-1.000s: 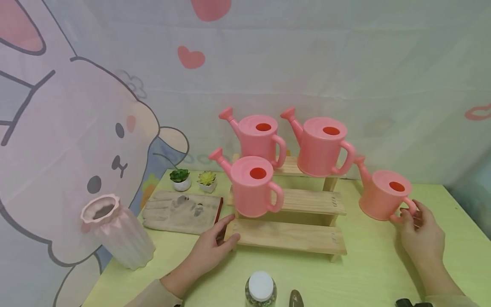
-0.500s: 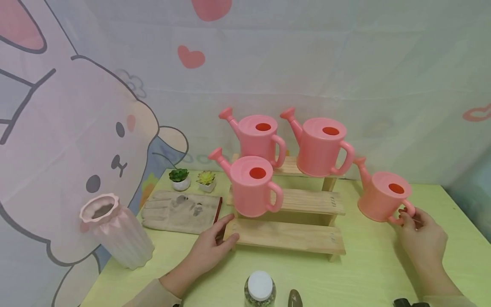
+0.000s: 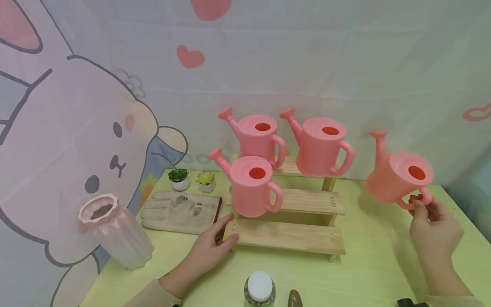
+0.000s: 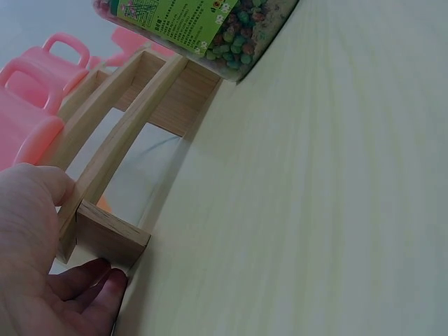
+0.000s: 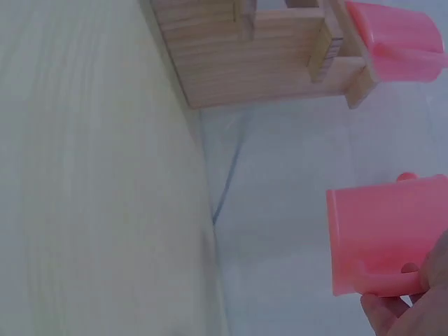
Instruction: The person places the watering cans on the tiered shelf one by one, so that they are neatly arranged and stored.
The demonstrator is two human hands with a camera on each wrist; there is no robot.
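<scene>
My right hand (image 3: 437, 228) grips the handle of a pink watering can (image 3: 400, 177), which hangs tilted above the right side of the table; the right wrist view shows the same can (image 5: 385, 231) off the table. With thumb and fingers, my left hand (image 3: 207, 249) holds the left end of the lowest step of a three-tier wooden shelf (image 3: 287, 234). In the left wrist view, the thumb lies on the board and the fingertips are by the shelf's leg (image 4: 108, 234). Two pink watering cans (image 3: 322, 147) stand on the top tier, and another watering can (image 3: 251, 187) on the middle tier's left.
Left of the shelf lie work gloves (image 3: 182, 212), with two small potted succulents (image 3: 206, 181) behind them. A pale pink ribbed vase (image 3: 119, 234) stands at far left. A white-lidded jar (image 3: 260, 290) of small pebbles and a dark rounded object (image 3: 295, 298) sit in front.
My right hand has raised the watering can off the table and moved it up and to the right, tilting it. The left hand stays at the shelf's end.
</scene>
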